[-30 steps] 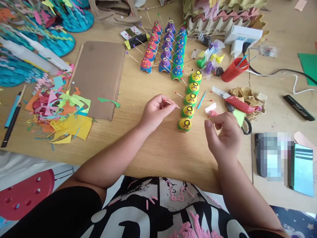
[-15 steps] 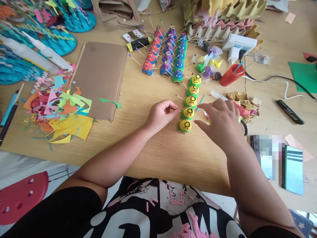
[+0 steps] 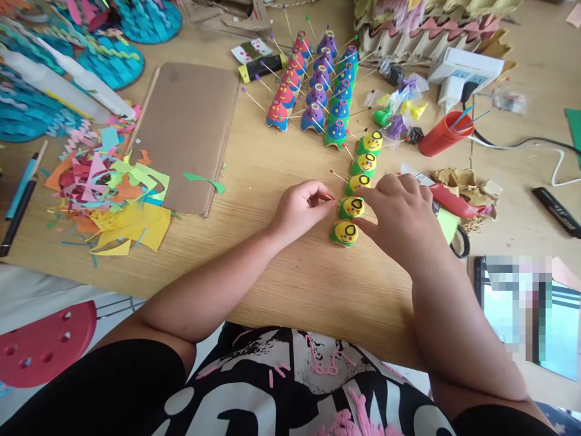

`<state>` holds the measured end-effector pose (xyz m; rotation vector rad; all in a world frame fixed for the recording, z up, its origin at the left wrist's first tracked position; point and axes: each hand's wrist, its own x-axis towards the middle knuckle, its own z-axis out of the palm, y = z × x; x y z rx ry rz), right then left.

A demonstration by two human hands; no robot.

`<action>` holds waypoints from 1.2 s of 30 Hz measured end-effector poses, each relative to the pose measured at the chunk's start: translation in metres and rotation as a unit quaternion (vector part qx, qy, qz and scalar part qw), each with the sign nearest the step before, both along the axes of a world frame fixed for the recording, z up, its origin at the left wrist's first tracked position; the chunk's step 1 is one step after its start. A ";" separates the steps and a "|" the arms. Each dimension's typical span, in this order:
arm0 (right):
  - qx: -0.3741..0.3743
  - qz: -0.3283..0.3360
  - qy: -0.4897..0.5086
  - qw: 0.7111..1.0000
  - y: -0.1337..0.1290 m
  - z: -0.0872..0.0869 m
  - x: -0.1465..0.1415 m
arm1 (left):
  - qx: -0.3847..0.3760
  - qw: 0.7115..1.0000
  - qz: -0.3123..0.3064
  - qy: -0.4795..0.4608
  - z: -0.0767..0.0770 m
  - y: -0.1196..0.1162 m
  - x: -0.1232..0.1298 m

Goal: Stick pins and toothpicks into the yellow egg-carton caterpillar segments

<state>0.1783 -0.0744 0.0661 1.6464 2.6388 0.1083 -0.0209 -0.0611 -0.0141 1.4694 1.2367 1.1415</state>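
Several small yellow-and-green domes with drawn faces and black rings form a row; the nearest dome (image 3: 344, 233) stands alone at the front. My left hand (image 3: 303, 212) pinches a thin red-tipped stick (image 3: 330, 197) at the left side of the second dome (image 3: 351, 208). My right hand (image 3: 402, 215) is on the other side, thumb and forefinger apart, its fingertips close to the second and third domes. Behind, rows of red (image 3: 277, 114), purple (image 3: 313, 116) and blue-green (image 3: 336, 132) domes carry thin ball-tipped sticks.
Brown cardboard (image 3: 186, 133) and paper scraps (image 3: 131, 224) lie left. At the right are a red cup (image 3: 442, 136), a white power strip (image 3: 467, 68), clay in plastic bags (image 3: 403, 112), a black marker (image 3: 556, 212) and a phone (image 3: 494, 303). Glue bottles (image 3: 82, 79) lie upper left.
My right hand has moved in against the yellow domes, covering part of the third one. My left hand keeps its pinch beside the second dome. The whole view has shifted slightly.
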 end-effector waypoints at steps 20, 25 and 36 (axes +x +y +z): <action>-0.045 -0.002 0.019 0.999 0.008 -0.008 0.001 | 0.014 1.000 0.008 -0.020 -0.003 0.001 0.002; -0.034 0.003 0.041 0.999 0.008 -0.011 0.003 | 0.012 1.000 0.003 -0.018 -0.002 0.001 0.001; -0.051 0.005 0.039 0.998 0.010 -0.008 0.002 | 0.015 1.000 -0.001 -0.015 -0.002 0.000 0.003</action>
